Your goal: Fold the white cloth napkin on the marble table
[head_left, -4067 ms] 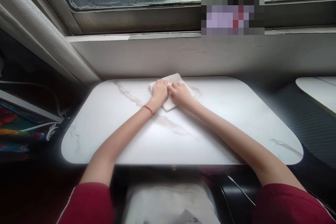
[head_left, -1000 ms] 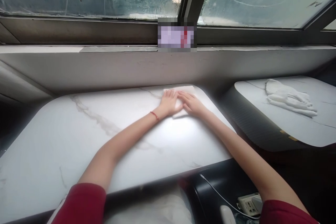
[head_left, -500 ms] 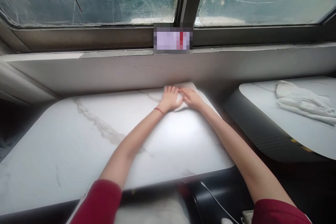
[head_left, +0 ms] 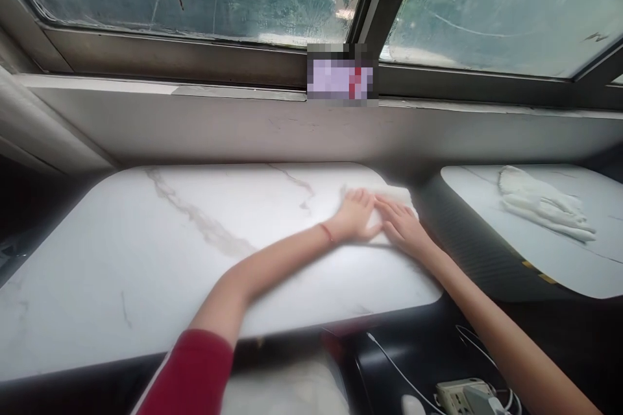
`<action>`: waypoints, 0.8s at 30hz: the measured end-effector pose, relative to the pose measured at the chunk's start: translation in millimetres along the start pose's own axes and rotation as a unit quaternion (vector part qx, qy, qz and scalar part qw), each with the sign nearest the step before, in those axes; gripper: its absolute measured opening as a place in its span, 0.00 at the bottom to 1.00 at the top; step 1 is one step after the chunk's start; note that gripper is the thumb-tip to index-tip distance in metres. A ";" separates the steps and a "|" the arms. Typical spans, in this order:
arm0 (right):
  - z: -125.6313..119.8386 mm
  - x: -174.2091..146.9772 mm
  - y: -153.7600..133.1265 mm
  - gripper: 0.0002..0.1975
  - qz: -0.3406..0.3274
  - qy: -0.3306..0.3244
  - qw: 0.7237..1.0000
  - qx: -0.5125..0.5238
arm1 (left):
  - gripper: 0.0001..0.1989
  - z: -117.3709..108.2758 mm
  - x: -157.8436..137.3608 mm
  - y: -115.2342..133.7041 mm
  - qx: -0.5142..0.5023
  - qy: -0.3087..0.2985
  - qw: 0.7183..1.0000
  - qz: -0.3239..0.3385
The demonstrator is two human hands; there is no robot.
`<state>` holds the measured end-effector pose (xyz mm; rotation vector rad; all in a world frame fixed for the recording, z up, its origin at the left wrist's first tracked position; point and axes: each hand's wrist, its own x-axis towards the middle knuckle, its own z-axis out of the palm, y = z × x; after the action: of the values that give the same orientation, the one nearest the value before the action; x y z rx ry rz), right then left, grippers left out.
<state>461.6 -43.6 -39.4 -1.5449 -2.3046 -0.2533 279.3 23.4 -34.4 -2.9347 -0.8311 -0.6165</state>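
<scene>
A white cloth [head_left: 400, 195] lies on the marbled white tabletop [head_left: 160, 272], near its right far corner. My left hand [head_left: 357, 215] rests flat on the cloth, fingers stretched forward and thumb out to the side. Beside it, my right hand [head_left: 403, 224] presses on the cloth with its fingers extended toward the left hand. The two hands almost meet at the fingertips and the left thumb. Much of the cloth is hidden under them.
To the right stands a second marbled table [head_left: 579, 272] with a folded white cloth [head_left: 545, 204] on it. A windowed wall [head_left: 233, 133] borders the far edge. Below the near edge are a power strip [head_left: 467, 395] and a white cable [head_left: 396, 363].
Both hands and the cloth have slid right and nearer along the tabletop, to its right edge. The view has shifted and tilted, and more of the power strip shows.
</scene>
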 end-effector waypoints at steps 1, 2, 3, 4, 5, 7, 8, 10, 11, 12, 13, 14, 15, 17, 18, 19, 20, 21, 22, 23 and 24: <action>-4.7 -18.0 -7.8 0.29 0.009 0.008 1.000 -0.014 | 0.37 0.3 -5.3 11.2 -0.001 0.003 1.000 0.020; -9.0 -34.8 -16.9 0.30 0.021 0.015 0.999 -0.027 | 0.38 0.2 -11.3 21.7 0.000 0.005 0.999 0.039; -13.1 -49.9 -26.9 0.30 0.036 0.021 0.998 -0.038 | 0.39 -0.3 -17.9 31.3 0.001 0.005 0.998 0.057; -16.6 -62.7 -37.3 0.30 0.051 0.024 0.997 -0.045 | 0.40 -1.2 -25.1 39.7 0.003 0.004 0.997 0.071; -19.7 -72.8 -47.5 0.30 0.064 0.024 0.997 -0.048 | 0.41 -2.3 -32.7 46.5 0.007 0.002 0.997 0.080; -23.5 -84.1 -64.6 0.30 0.074 0.019 0.996 -0.039 | 0.43 -5.0 -47.6 55.2 0.014 -0.005 0.997 0.080; -24.2 -85.3 -70.6 0.30 0.071 0.017 0.997 -0.029 | 0.43 -6.2 -54.2 56.7 0.018 -0.010 0.997 0.073; -22.6 -79.2 -76.3 0.30 0.058 0.013 0.998 -0.008 | 0.44 -8.0 -63.4 53.7 0.024 -0.018 0.998 0.054; -20.2 -72.4 -76.4 0.30 0.051 0.012 0.999 0.000 | 0.44 -8.6 -65.6 49.2 0.023 -0.021 0.999 0.044; -16.9 -63.5 -74.8 0.30 0.045 0.010 0.999 0.005 | 0.43 -9.1 -66.1 42.6 0.020 -0.022 0.999 0.034; -12.7 -52.7 -72.1 0.30 0.039 0.008 0.999 0.010 | 0.43 -9.4 -64.9 34.1 0.014 -0.022 0.999 0.024; -7.6 -40.4 -68.5 0.30 0.033 0.004 0.999 0.012 | 0.43 -9.9 -62.4 23.9 0.006 -0.021 1.000 0.015; -1.8 -26.6 -64.3 0.30 0.028 0.001 0.999 0.015 | 0.42 -10.6 -58.9 12.1 -0.001 -0.021 1.000 0.006; 11.3 4.0 -55.7 0.30 0.021 -0.004 1.000 0.021 | 0.41 -13.6 -50.8 -14.3 -0.011 -0.027 0.999 -0.016; 18.2 20.6 -51.7 0.30 0.017 -0.005 1.000 0.025 | 0.41 -16.0 -47.0 -28.3 -0.012 -0.033 0.999 -0.031; 25.3 37.8 -48.4 0.30 0.014 -0.005 0.999 0.028 | 0.40 -19.3 -43.8 -42.3 -0.011 -0.042 0.998 -0.046; 32.2 55.4 -46.0 0.30 0.009 -0.005 0.999 0.031 | 0.40 -23.3 -41.3 -55.9 -0.008 -0.051 0.997 -0.064; 39.0 72.9 -44.6 0.30 0.003 -0.006 0.999 0.034 | 0.40 -27.9 -39.7 -68.8 -0.003 -0.058 0.995 -0.083; 45.4 90.1 -44.4 0.30 -0.002 -0.007 0.999 0.037 | 0.40 -32.8 -39.0 -80.7 0.002 -0.063 0.993 -0.103; 51.5 106.3 -45.4 0.30 -0.006 -0.008 0.999 0.039 | 0.40 -37.8 -39.1 -91.5 0.007 -0.064 0.990 -0.123; 57.1 121.0 -47.5 0.30 -0.007 -0.007 0.999 0.043 | 0.40 -42.8 -40.0 -100.8 0.011 -0.064 0.987 -0.144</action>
<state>365.7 61.0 -43.0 -1.4941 -2.3070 -0.1462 181.1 84.2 -18.1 -2.8807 -1.2818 -0.4291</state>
